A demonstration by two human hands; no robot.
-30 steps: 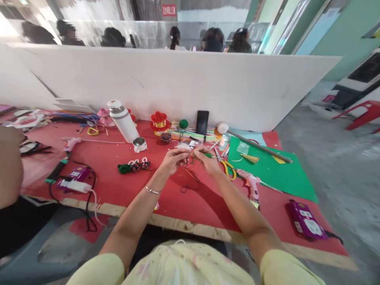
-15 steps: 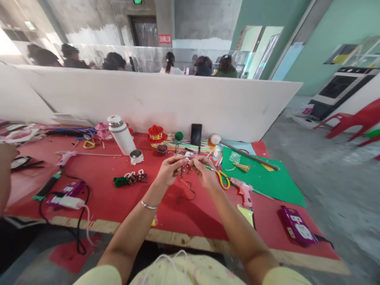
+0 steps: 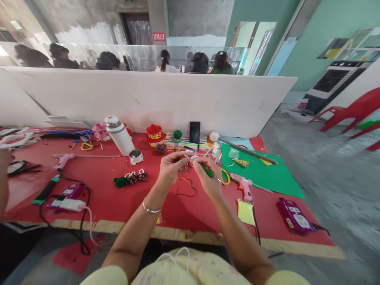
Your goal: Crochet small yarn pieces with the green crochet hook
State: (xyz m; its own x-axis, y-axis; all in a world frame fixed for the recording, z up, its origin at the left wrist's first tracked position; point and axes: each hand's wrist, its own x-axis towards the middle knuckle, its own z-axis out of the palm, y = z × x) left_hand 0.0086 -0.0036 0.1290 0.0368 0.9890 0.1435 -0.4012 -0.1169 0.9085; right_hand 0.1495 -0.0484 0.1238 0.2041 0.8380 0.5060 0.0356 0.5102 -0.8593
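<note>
At the centre of the frame the left hand (image 3: pixel 170 169) and the right hand (image 3: pixel 208 174) met above the red felt table cover (image 3: pixel 118 198), fingertips pressed together in a pinch on a small beaded piece (image 3: pixel 190 157) held between them; its make-up was too small to tell. Thin dark and orange cords (image 3: pixel 186 186) hung from the piece and looped down onto the red cover just below the hands. A green-handled tool (image 3: pixel 209 172) lay along the right hand's fingers, its metal tip pointing toward the lower right. The left wrist wore a silver bangle (image 3: pixel 151 209). Just right of the hands lay yellow-handled scissors (image 3: pixel 225 177) and a pink glue gun (image 3: pixel 244 186), with a yellow sticky note (image 3: pixel 246 211) below it. Further right a green sheet (image 3: pixel 267 178) carried a long grey rod (image 3: pixel 249 151). A purple power strip (image 3: pixel 295 215) sat at the lower right, another (image 3: pixel 67 194) at the left. Left of centre lay a green and beaded ornament (image 3: pixel 130 178), and above it a white flask (image 3: pixel 118 134) with its cup (image 3: pixel 135 156). A red paper lantern (image 3: pixel 154 133), a green ball (image 3: pixel 177 134) and a black phone (image 3: pixel 194 132) stood against the white partition (image 3: pixel 148 99). At the upper middle a red sign (image 3: pixel 158 36) bore white characters too small to read.
</note>
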